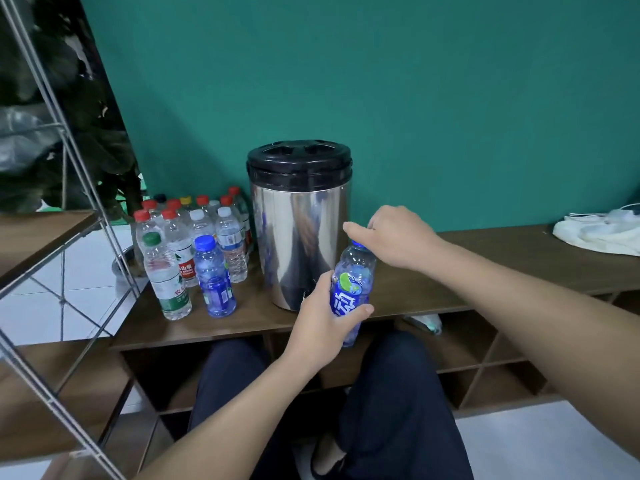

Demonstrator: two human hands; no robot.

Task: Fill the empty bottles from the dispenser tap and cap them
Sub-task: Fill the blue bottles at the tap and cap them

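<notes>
A clear plastic bottle with a blue label [351, 292] is held just right of the steel dispenser with black lid [300, 223], above the near edge of the brown wooden table [502, 258], left hand [323, 323] fingers wrapped round its label, right hand [394, 237] fingers curled over its blue cap [356, 243].

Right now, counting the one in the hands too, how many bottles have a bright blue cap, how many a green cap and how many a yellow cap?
Bright blue cap: 2, the standing bottle and the held bottle
Green cap: 1
Yellow cap: 1
Total: 4
</notes>
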